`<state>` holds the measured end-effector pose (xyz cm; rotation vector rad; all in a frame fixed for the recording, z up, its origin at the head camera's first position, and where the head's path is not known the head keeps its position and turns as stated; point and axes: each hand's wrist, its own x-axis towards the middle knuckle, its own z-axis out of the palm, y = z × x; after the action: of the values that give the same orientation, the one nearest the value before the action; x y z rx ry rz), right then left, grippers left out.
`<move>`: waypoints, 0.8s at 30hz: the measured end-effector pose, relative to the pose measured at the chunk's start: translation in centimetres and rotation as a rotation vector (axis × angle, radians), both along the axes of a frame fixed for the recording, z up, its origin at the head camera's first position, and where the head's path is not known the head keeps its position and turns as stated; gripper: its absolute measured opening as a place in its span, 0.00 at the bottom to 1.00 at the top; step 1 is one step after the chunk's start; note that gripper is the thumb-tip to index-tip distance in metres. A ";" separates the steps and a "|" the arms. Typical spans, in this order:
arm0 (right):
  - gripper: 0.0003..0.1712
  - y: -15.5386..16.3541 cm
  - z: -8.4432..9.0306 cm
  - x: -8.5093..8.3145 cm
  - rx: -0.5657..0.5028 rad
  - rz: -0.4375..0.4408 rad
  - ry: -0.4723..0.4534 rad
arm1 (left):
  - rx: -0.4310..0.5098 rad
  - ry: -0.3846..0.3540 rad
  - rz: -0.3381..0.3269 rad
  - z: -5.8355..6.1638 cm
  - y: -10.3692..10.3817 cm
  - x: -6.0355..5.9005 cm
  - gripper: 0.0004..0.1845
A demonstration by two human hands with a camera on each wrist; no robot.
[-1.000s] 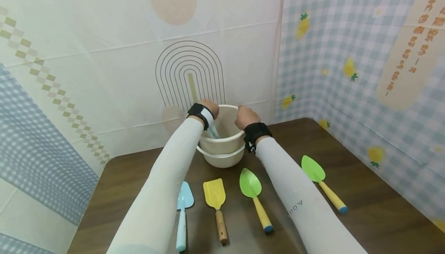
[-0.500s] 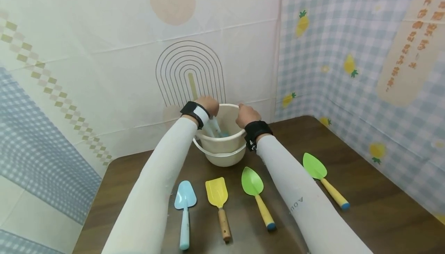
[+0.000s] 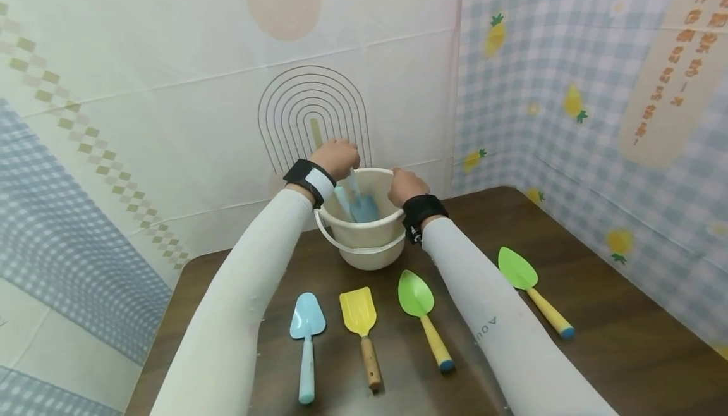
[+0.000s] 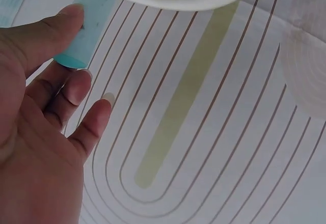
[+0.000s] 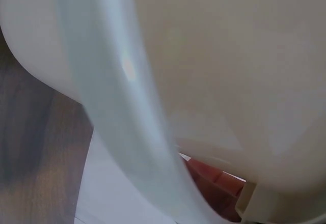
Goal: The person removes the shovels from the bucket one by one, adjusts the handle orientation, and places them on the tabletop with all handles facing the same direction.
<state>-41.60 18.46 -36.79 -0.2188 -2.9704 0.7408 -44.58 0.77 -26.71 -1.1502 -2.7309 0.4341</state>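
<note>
Trowel (image 3: 359, 204) lift from bucket (image 3: 364, 239)

Nearest us, four trowels (image 3: 423, 305) lie in a row on the table (image 3: 625, 340). Beyond them, our right hand (image 3: 405, 185) grips the bucket rim; its fingers cannot be made out. Our left hand (image 3: 338, 157) pinches the blue handle (image 4: 94, 18) under the thumb, other fingers loosely spread. We should draw straight up, clear of the rim, bucket braced.
</note>
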 end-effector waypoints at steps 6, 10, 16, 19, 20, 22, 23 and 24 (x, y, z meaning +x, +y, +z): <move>0.29 0.0 -0.1 0.0 -0.009 0.004 0.000 | 0.078 0.004 -0.013 1.1 -1.0 0.9 0.14; 0.29 -0.1 0.0 0.1 0.001 0.007 0.003 | 0.115 0.007 -0.010 1.7 -2.0 1.2 0.15; 0.28 -0.4 0.1 -0.1 0.000 0.015 0.019 | 0.147 0.054 -0.034 2.9 -3.8 1.4 0.15; 0.27 -0.3 0.0 -0.1 0.000 0.020 0.020 | 0.159 0.085 -0.054 3.7 -4.7 1.6 0.14; 0.26 -0.2 0.0 0.0 0.001 0.021 0.020 | 0.163 0.097 -0.063 4.1 -5.0 1.7 0.14; 0.26 -0.1 -0.1 0.0 0.000 0.022 0.019 | 0.169 0.109 -0.078 4.8 -5.5 2.1 0.14; 0.26 0.0 -0.1 0.1 0.000 0.022 0.018 | 0.173 0.115 -0.082 5.2 -5.8 2.3 0.13; 0.26 0.1 -0.1 0.1 -0.002 0.021 0.018 | 0.178 0.117 -0.087 5.6 -6.0 2.6 0.14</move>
<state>-41.48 18.56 -36.91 -0.1807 -2.9596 0.7439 -41.97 -5.21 -21.07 -1.1531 -2.5489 0.2332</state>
